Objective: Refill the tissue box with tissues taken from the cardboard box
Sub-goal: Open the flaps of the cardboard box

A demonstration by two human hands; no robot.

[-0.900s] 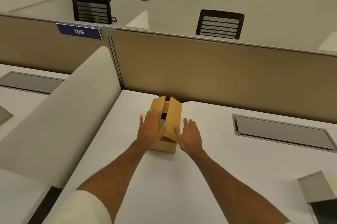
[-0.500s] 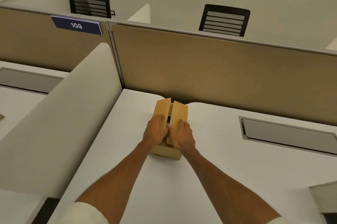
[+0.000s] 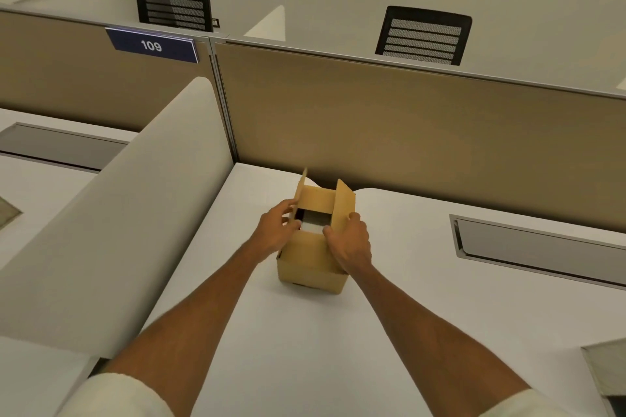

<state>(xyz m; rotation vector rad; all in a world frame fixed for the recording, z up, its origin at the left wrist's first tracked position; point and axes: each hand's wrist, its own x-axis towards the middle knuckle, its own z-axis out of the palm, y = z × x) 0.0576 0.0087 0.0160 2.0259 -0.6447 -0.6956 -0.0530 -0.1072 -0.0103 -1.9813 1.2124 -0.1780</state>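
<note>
A small brown cardboard box (image 3: 310, 264) stands on the white desk (image 3: 305, 349), near the back partition. Its top flaps are spread apart and stand up. Something pale and grey (image 3: 316, 222) shows inside the opening. My left hand (image 3: 276, 228) grips the left flap, fingers curled over its edge. On the other side, my right hand (image 3: 349, 240) holds the right flap and the box's right top edge. A grey box-like object (image 3: 606, 369), perhaps the tissue box, is cut off at the lower right edge.
A tan partition (image 3: 406, 131) rises just behind the box. A curved white divider (image 3: 118, 213) bounds the desk on the left. A recessed grey cable tray (image 3: 542, 247) lies in the desk to the right. Two black chairs (image 3: 423, 35) stand beyond the partition.
The flaps were nearly together under both hands; now my hands have pulled them apart and the box's inside shows. The view has shifted slightly.
</note>
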